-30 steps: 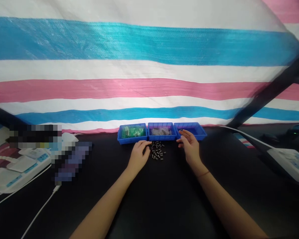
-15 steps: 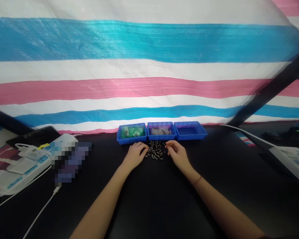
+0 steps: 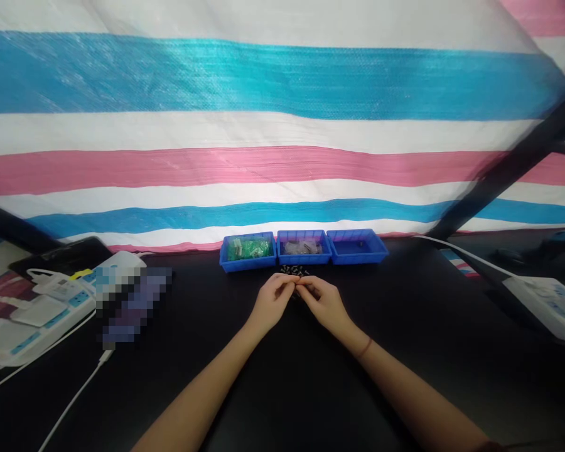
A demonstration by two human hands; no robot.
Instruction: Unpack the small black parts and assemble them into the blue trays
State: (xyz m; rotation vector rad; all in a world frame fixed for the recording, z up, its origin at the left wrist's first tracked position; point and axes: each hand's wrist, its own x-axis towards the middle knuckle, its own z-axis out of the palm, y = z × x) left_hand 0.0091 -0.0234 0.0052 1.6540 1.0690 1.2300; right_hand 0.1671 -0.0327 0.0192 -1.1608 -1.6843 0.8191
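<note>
My left hand (image 3: 273, 300) and my right hand (image 3: 324, 301) meet at the fingertips over the black table. Both are closed in a pinch, and whatever sits between the fingertips is too small and covered to make out. Just beyond the fingers lies a pile of small metal screws (image 3: 292, 270), partly hidden by both hands. Behind the pile stand three blue bins in a row. The left bin (image 3: 245, 267) holds green bagged items, the middle bin (image 3: 304, 258) clear bags with small parts. A tiny dark speck shows inside the right bin (image 3: 358, 256).
On the left are a white power strip (image 3: 51, 323) with plugs, a dark tablet-like object (image 3: 61, 256) and a pixelated phone-like object (image 3: 136, 307) on a white cable. Another white power strip (image 3: 541, 307) lies right. A striped sheet (image 3: 282, 132) hangs behind the bins.
Both hands have moved inward from either side of the screw pile and now touch at the fingertips, covering its near part. A tiny speck now shows in the right bin.
</note>
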